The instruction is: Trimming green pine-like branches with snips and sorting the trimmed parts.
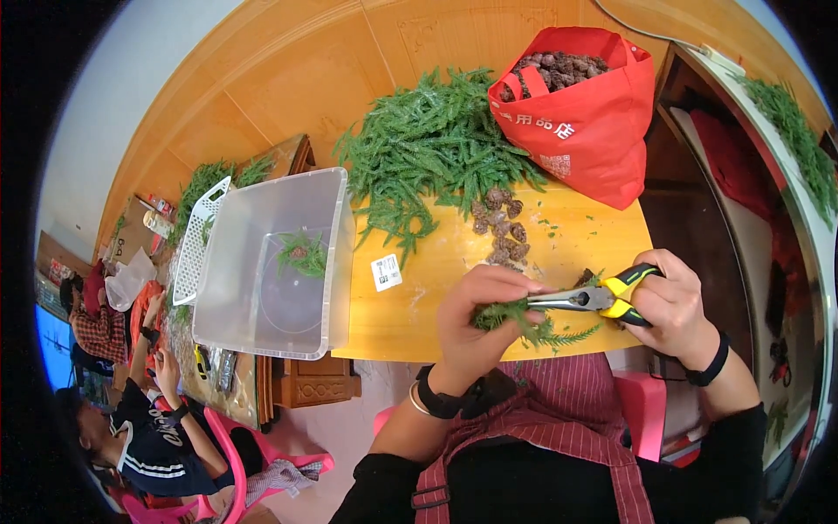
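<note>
The left hand [471,321] pinches a feathery green artificial sprig [543,334] between thumb and fingers, above the front edge of the yellow wooden tabletop [419,323]. The right hand [672,301] wraps around the yellow-and-black handles of metal-nosed pliers [595,299], whose tip reaches the left hand's fingers; whether it grips anything is hidden. Beyond the hands lie small brown pine cones [502,229], near a large heap of green sprigs [432,148] and an upright red fabric bag [602,131] filled with more cones. At left, a clear plastic bin [253,327] holds a green cluster with a brown centre [302,253].
</note>
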Demonstrator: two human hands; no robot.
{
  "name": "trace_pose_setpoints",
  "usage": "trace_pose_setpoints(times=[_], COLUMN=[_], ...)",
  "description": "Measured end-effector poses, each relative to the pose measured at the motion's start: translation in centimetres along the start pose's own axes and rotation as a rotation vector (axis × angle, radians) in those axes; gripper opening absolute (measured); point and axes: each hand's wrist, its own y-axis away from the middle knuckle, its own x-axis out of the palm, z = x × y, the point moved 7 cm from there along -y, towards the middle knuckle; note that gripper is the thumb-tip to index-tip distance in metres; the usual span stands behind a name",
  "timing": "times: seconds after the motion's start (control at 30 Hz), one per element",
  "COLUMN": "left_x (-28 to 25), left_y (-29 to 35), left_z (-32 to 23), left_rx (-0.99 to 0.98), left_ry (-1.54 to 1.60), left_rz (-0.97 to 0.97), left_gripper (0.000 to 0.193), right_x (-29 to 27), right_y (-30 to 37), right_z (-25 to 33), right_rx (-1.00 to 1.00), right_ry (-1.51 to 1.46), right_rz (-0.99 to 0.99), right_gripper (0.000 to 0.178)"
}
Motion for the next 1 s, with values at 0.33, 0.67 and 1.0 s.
trace_pose_setpoints(times=[0.33,0.67,1.0], left_x=[-1.4,-1.8,-5.4], left_y=[0.6,0.9,1.8], left_z=[2.8,2.6,3.9], left_rx=[-0.106,-0.149,-0.577], left_ry=[0.396,0.586,0.480], left_rz=[-0.083,-0.065,-0.445], left_gripper=[0.027,0.029,0.041], right_x=[0.7,-0.7,1.4], right_y=[0.5,1.4,3.6], right_z=[-1.5,-1.6,-2.3], right_rx=[0.299,0.383,0.628], right_ry=[-0.541,-0.499,-0.680], right_rz=[0.061,-0.020,-0.117], right_gripper=[0.020,0.023,0.022])
